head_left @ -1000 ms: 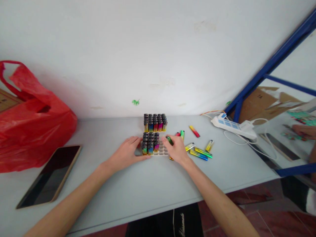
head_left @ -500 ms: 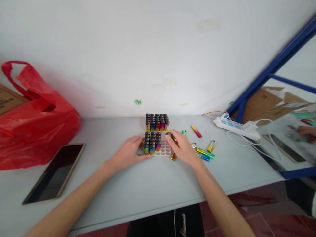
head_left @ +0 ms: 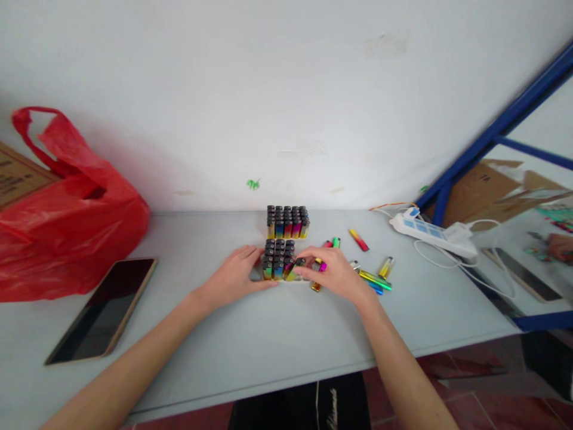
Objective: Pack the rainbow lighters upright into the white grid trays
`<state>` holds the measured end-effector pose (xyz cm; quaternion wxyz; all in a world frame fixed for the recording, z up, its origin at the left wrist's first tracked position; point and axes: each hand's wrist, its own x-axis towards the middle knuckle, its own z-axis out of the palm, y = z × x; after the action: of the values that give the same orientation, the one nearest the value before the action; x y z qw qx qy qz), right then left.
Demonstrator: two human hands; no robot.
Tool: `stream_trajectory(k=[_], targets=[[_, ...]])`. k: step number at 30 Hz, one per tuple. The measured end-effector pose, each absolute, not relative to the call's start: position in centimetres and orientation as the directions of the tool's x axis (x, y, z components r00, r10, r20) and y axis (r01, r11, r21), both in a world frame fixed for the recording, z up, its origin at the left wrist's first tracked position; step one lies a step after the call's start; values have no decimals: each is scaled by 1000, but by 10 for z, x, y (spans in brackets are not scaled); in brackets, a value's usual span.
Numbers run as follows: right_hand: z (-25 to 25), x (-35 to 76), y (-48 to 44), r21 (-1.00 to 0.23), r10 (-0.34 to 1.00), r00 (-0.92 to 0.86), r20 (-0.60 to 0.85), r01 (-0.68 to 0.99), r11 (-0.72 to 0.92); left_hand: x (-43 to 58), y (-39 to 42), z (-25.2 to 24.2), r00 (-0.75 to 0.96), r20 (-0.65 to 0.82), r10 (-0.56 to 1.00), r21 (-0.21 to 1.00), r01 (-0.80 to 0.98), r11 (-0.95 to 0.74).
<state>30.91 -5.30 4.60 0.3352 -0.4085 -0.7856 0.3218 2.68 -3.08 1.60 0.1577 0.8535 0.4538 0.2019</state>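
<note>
A white tray [head_left: 303, 279] with round holes holds several upright lighters with black tops. My left hand [head_left: 236, 272] braces it, fingers at the left side and thumb along the front corner. Between the thumb and fingers of my right hand [head_left: 330, 273] is a yellow-green lighter [head_left: 293, 270], tilted, its black top up. Its lower end is at the front row of the tray, beside a blue lighter [head_left: 278, 271]; whether it sits in a hole I cannot tell. My right hand hides most of the tray's right part.
A block of upright lighters [head_left: 288, 222] stands behind the tray. Loose lighters [head_left: 375, 279] lie to the right, a red-yellow one [head_left: 359, 240] farther back. A power strip [head_left: 432, 234] with cables is at right; a phone [head_left: 102, 310] and red bag [head_left: 71, 209] are at left.
My right hand has brought the lighter left and towards me, from above the tray's right part to the front row. My left hand stays at the tray. The view has shifted slightly.
</note>
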Motion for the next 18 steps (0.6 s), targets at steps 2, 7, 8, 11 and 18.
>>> stream_trajectory(k=[2,7,8,11,18], targets=[[45,308,-53,-767,859,-435,271,441,466,27,-31,16,509,200,837,449,712,-540],[40,305,-53,-742,843,-448,298,447,500,26,-30,14,512,198,836,447,712,-542],[39,305,-53,-740,837,-458,300,441,507,26,-30,14,509,202,836,449,711,-541],[34,303,-53,-741,821,-491,292,426,519,27,-31,15,505,216,836,458,704,-543],[44,307,-53,-738,868,-389,308,478,476,26,-30,15,510,212,834,449,707,-547]])
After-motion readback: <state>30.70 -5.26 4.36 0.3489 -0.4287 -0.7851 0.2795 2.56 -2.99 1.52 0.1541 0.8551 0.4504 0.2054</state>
